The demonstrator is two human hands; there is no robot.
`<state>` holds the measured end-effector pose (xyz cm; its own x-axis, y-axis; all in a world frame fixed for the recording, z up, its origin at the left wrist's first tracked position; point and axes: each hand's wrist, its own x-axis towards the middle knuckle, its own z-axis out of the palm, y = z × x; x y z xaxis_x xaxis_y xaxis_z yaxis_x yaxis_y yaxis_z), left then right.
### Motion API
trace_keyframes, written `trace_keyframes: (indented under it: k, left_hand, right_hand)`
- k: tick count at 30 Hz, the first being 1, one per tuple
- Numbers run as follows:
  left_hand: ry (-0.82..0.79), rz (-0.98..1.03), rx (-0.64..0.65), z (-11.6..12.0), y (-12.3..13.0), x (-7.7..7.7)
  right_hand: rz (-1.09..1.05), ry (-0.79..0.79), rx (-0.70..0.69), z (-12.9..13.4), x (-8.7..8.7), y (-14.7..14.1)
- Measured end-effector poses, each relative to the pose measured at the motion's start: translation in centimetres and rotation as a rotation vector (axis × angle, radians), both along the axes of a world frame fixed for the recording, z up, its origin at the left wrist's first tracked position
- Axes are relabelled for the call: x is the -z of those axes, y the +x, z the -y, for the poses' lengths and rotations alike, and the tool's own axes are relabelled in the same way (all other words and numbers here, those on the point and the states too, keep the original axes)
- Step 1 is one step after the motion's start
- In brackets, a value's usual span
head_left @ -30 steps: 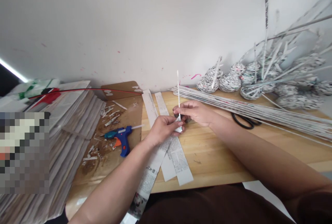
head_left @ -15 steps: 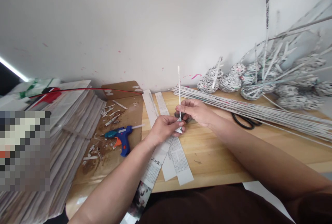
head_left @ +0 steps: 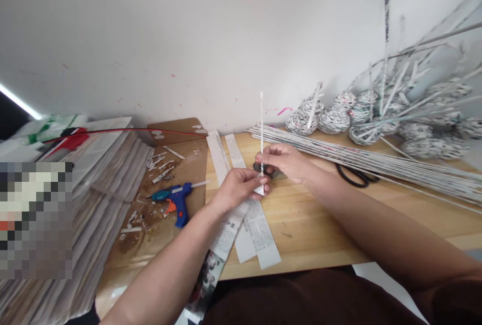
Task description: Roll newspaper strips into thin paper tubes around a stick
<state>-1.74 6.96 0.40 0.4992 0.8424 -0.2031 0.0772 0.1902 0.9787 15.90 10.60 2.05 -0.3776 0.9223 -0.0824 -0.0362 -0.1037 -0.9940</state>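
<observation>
At the middle of the table [head_left: 312, 229]: thin white stick [head_left: 261, 124], pretty much upright between both hands.
Left hand [head_left: 239, 184]: thumb and fingers pinched on the stick's foot plus the paper there.
Right hand [head_left: 284, 161]: fingertips pinched narrow on the stick, just above the left; dark thing behind those fingers, can't tell what.
Strip [head_left: 207, 277]: runs under the left forearm and past the near edge. Partway done, I'd guess: stick's shaped up top, long flat bit to go. Hand hides the join.
Loose strips [head_left: 265, 244]: flat, crossing beneath the hands, unrolled, kinda crowding that spot.
Bundle [head_left: 339, 152]: slim tubes on the right, look finished to me.
Black handles [head_left: 354, 177]: near side of the bundle.
Woven shapes [head_left: 333, 119]: far right, long ends poking out.
Glue gun [head_left: 175, 199]: left, near scraps [head_left: 164, 172], not in the way.
Paper stack [head_left: 116, 184]: left side.
</observation>
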Motion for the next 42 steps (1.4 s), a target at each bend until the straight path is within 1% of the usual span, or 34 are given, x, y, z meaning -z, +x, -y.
trace_keyframes:
  k: [1,2,6,7,10,11,15,16,19,20,21,24,25,29,34,38,39,42]
  left_hand:
    - [-0.004,0.002,0.004,0.01,-0.01,0.03]
    - [-0.005,0.001,0.007,0.01,-0.02,0.06]
    - [0.000,0.000,0.002,0.01,-0.03,0.07]
    - [-0.001,0.004,0.002,0.01,-0.02,0.06]
    - [-0.006,0.017,0.009,0.03,0.02,0.02]
    - [-0.005,0.017,0.010,0.03,0.02,0.02]
    - [-0.004,0.008,0.000,0.01,-0.02,0.05]
    - [-0.009,0.006,0.003,0.01,-0.03,0.06]
    - [-0.019,-0.010,0.021,0.02,-0.02,0.07]
    - [-0.018,-0.016,0.019,0.03,-0.02,0.06]
    - [-0.017,-0.020,0.011,0.04,-0.01,0.05]
    - [-0.018,-0.017,-0.011,0.05,-0.03,0.03]
    - [-0.020,-0.017,-0.007,0.06,-0.04,0.02]
    - [-0.052,-0.013,0.015,0.14,-0.06,-0.07]
    - [-0.047,-0.004,0.014,0.21,-0.07,-0.13]
    - [-0.071,0.014,0.040,0.24,-0.08,0.08]
    - [-0.069,0.016,0.037,0.24,-0.09,0.14]
    - [-0.056,0.019,0.015,0.19,-0.08,0.30]
  right_hand:
    - [-0.013,-0.004,0.032,0.01,-0.01,-0.01]
    - [-0.025,-0.009,0.035,0.02,-0.04,-0.01]
    - [-0.038,-0.039,-0.111,0.00,-0.17,0.10]
    - [-0.048,-0.050,-0.107,-0.01,-0.17,0.12]
    - [-0.085,-0.056,0.007,-0.02,-0.11,0.14]
    - [-0.088,-0.049,0.017,-0.02,-0.09,0.15]
    - [-0.051,-0.036,-0.080,-0.04,-0.09,0.13]
    - [-0.054,-0.040,-0.066,-0.04,-0.10,0.11]
    - [-0.080,-0.027,0.048,-0.03,-0.17,0.07]
    - [-0.079,-0.017,0.057,-0.02,-0.22,0.08]
    - [-0.067,-0.007,0.035,-0.01,-0.27,0.11]
    - [-0.018,-0.010,-0.092,-0.03,-0.31,0.25]
    - [-0.018,-0.021,-0.105,-0.05,-0.25,0.29]
    - [-0.061,-0.060,-0.018,-0.22,0.16,0.39]
    - [-0.084,-0.075,-0.109,-0.38,0.39,0.45]
    - [-0.135,-0.086,0.012,-0.39,0.39,0.35]
    - [-0.134,-0.084,0.016,-0.41,0.40,0.36]
    - [-0.105,-0.080,-0.067,-0.44,0.39,0.43]
